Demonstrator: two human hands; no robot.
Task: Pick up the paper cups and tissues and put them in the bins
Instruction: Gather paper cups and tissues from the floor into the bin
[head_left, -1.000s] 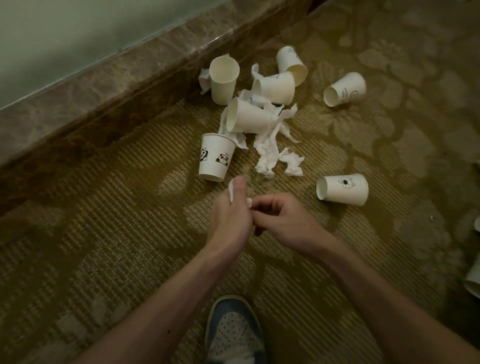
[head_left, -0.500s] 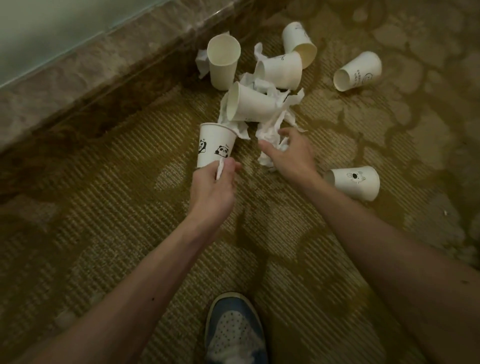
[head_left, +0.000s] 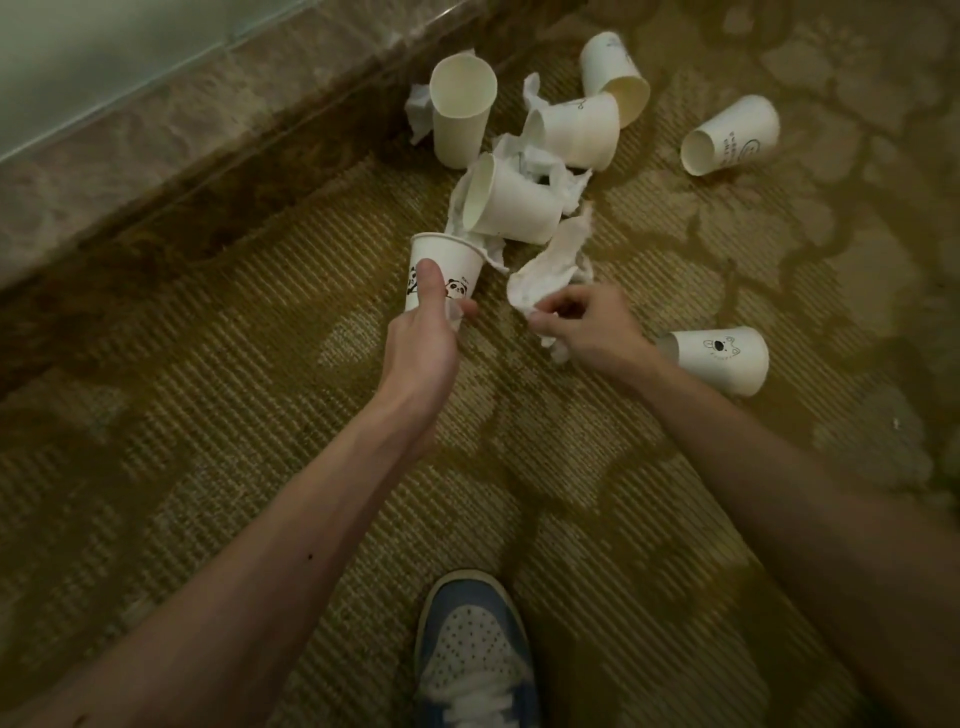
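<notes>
Several white paper cups lie on the patterned carpet amid crumpled tissues (head_left: 540, 161). My left hand (head_left: 423, 338) grips the upright panda cup (head_left: 462, 265), thumb on its front and fingertips curled round its lower right side. My right hand (head_left: 589, 322) pinches a long crumpled tissue (head_left: 548, 260) at the near end of the pile. A tipped cup (head_left: 511, 205) lies just behind the panda cup. Another cup (head_left: 462, 111) stands by the ledge, and a rabbit-print cup (head_left: 719, 358) lies right of my right wrist. No bin is in view.
A marble ledge (head_left: 208, 135) runs diagonally along the left, under a pale wall. More cups lie at the back (head_left: 615, 73) and back right (head_left: 730, 137). My blue and white shoe (head_left: 475, 649) stands on the carpet at the bottom centre.
My left hand moved forward from near my right hand and took hold of the panda cup. My right hand reached into the pile, grasped a tissue and drew it back.
</notes>
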